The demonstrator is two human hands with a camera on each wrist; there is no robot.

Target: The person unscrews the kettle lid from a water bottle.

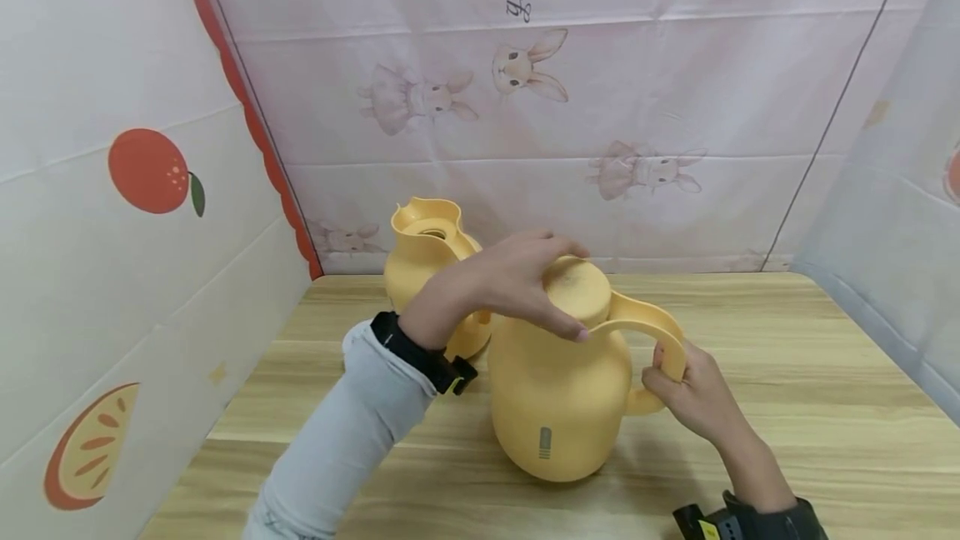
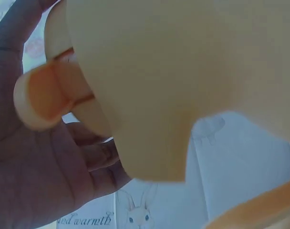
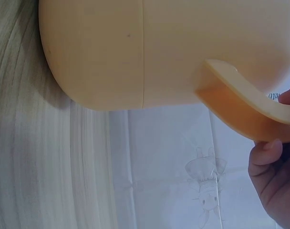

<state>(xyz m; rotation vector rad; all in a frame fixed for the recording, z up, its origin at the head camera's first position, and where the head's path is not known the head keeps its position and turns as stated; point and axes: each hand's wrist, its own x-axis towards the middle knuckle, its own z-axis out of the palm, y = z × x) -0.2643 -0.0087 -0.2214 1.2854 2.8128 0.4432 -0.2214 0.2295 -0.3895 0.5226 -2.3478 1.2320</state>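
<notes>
A yellow thermos jug stands on the wooden table, its handle toward the right. My left hand reaches over its top and grips the round lid, thumb on the near side and fingers on the far side. In the left wrist view, the lid's small lever shows beside the palm. My right hand holds the jug's looped handle, fingers curled round its outer part. Behind my left wrist is a second yellow jug, its top uncovered and partly hidden by my arm.
The light wooden table meets a wall hanging printed with rabbits at the back. White printed sheets enclose the left side and the right side. The second jug stands close to the left forearm.
</notes>
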